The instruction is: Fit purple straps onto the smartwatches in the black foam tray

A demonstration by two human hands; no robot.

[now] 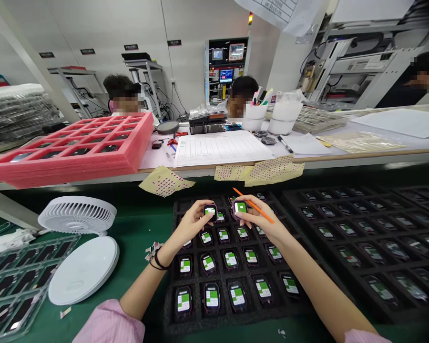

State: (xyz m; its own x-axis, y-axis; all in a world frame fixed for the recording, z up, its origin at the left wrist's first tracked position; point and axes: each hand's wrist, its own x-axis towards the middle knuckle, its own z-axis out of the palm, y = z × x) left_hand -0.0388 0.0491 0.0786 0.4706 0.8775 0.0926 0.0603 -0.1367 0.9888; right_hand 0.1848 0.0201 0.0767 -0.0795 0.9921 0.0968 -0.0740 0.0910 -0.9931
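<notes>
My left hand (197,220) is closed around a smartwatch (209,211) with a lit green and white screen. Its thumb lies over the lower part of the display. A second smartwatch (240,207), also lit, is gripped in my right hand (259,218). An orange stick like a pen or pick (253,205) is tucked in that same hand, pointing up and left. Both hands hover over the back rows of a black foam tray (196,325), where several similar watches (211,296) sit lit in their pockets.
Another black foam tray (357,257) of watches lies to the right. On the left stand a white fan (84,269) and a clear plastic tray (25,276). A shelf edge ahead carries a pink foam tray (136,152) and a printed form (221,147). People sit beyond it.
</notes>
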